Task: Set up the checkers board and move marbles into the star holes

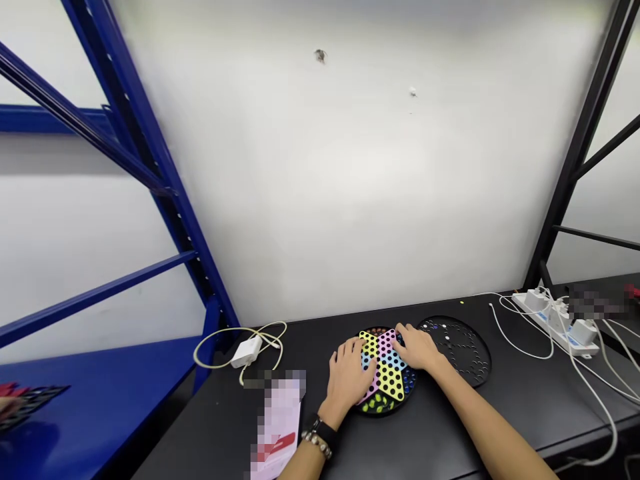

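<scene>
Two hands (left [346, 377], right [415, 348]) on checkers board [389, 381], black table [430, 440], white wall [320, 200]

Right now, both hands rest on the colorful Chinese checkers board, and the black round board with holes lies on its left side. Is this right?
No: the head view shows the black round board on the right side of the colorful Chinese checkers board.

Black wristband [320, 430] (beaded bracelet [317, 445] too) on left wrist [327, 415].
</scene>
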